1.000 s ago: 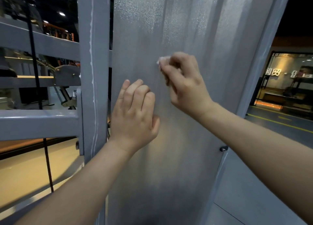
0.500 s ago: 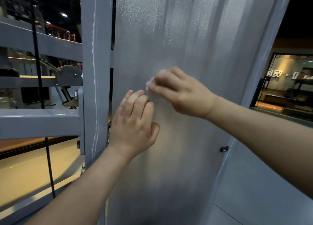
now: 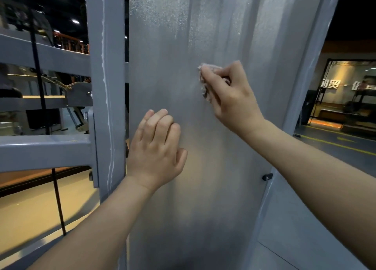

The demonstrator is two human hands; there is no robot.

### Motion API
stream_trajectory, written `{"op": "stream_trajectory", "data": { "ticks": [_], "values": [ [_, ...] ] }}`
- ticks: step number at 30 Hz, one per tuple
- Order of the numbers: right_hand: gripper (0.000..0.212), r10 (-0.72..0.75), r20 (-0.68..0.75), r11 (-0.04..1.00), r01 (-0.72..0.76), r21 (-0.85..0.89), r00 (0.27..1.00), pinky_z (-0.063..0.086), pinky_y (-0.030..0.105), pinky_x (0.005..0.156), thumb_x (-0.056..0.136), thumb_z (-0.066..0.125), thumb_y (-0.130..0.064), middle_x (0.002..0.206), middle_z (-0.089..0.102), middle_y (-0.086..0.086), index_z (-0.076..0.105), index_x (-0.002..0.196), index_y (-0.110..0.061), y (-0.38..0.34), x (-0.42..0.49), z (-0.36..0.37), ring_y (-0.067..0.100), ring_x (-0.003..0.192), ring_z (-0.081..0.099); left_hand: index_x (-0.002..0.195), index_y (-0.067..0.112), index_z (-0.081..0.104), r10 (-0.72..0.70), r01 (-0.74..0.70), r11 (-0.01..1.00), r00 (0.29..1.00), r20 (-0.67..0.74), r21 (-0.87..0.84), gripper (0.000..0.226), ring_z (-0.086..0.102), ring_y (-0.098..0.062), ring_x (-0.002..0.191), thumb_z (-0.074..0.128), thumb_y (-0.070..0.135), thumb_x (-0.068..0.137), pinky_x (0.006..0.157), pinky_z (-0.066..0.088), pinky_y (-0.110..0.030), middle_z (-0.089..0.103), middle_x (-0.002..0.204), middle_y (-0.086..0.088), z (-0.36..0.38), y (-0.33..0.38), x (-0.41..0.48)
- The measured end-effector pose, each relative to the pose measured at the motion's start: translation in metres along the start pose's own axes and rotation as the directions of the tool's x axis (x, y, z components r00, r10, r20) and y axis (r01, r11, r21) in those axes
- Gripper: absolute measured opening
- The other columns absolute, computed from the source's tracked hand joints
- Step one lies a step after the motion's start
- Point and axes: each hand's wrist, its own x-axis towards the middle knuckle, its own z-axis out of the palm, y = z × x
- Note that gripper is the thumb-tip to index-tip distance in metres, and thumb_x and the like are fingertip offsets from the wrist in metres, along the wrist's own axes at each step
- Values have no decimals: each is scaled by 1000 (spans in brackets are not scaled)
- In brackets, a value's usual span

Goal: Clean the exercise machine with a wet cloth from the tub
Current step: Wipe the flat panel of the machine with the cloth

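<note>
**A:** In the head view, where was the cloth (image 3: pixel 203 82)?

**B:** It was wadded up in the right hand (image 3: pixel 230 95). The fingers were curled round it, so only a crumpled white edge showed past the fingertips. That edge was pressed against the frosted grey panel (image 3: pixel 173 66) of the exercise machine, around its upper middle.

**A:** Why bunch it so tightly?

**B:** My guess is that a tight wad puts the push on one small patch, which suits scrubbing. A pale speckle showed near the top of the panel, above the hand, and the stretch below looked smoother. So I'd judge the wiping was partly done, with the upper part left.

**A:** And the left hand (image 3: pixel 156 147)?

**B:** It lay against the panel lower down and to the left, just beside the grey upright post (image 3: pixel 105 86). Its fingers were loosely bent and held nothing. The sheet looked thin, so I think it was there to brace the panel against the rubbing.

**A:** Was the tub there?

**B:** It wasn't in view, and I couldn't tell how wet the cloth was.

**A:** Was anything close enough to snag?

**B:** A small dark fastener (image 3: pixel 267 176) sat at the panel's right edge, under the right forearm. A black cable (image 3: pixel 38 66) hung behind the frame on the left. Both were well apart from the cloth.
</note>
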Motion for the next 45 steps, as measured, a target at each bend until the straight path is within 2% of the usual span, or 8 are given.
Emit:
{"op": "stream_trajectory", "data": {
  "ticks": [10,13,19,29,35,38,41,45],
  "values": [
    [20,537,-6,771,-488,410,844,50,17,87,98,59,-5,110,60,11,68,116,-11,-11,-24,-30,-4,94,61,98,1,63,-1,1,1000,999,32,14,37,44,-36,127,37,25,86,122,29,-51,60,110,-20,-5,4,0],
    [25,616,-50,758,-574,310,786,46,17,79,94,50,-2,109,56,7,58,113,-16,-2,-19,-29,-2,91,55,98,1,62,7,-8,1000,1000,30,11,38,44,-36,127,35,25,87,121,31,-52,58,111,-19,-4,5,0],
    [37,421,-109,906,-412,93,901,50,42,67,80,40,7,102,44,8,64,102,-10,-8,-30,-19,25,85,49,98,1,61,18,-19,999,1000,6,31,35,44,-36,126,39,24,84,123,27,-50,51,114,-16,-2,4,0],
    [24,440,-211,897,-413,160,873,49,30,91,94,62,-10,111,59,10,63,117,-2,-10,-25,-1,22,103,54,100,0,63,13,-14,1000,999,31,24,36,45,-35,127,39,22,84,121,31,-52,60,112,-19,-3,4,0],
    [31,-80,-73,993,86,76,994,50,34,86,87,61,11,105,64,18,72,114,0,-39,-7,17,37,89,60,98,-2,64,5,-6,1000,999,39,21,35,46,-36,126,43,22,83,120,32,-52,63,111,-22,-3,2,-1],
    [28,161,-203,987,-158,27,966,46,21,89,86,57,11,102,58,7,71,105,-5,6,-9,1,29,91,59,98,-1,64,2,-2,1000,998,57,5,43,45,-36,126,32,26,88,120,32,-53,62,110,-22,-4,3,1],
    [25,372,-306,927,-366,77,876,52,35,86,91,54,3,106,61,11,67,113,-2,8,-3,2,30,94,61,98,-1,63,-5,5,1000,999,49,14,40,44,-36,126,34,24,86,121,31,-52,62,110,-21,-4,3,0],
    [25,-18,-106,999,22,41,994,54,37,80,98,59,-2,106,67,9,69,121,-2,-22,-14,15,30,93,64,97,-2,64,-13,12,1000,1000,23,15,31,45,-36,124,53,18,77,121,31,-51,62,109,-22,-5,5,1]
  ]
}}
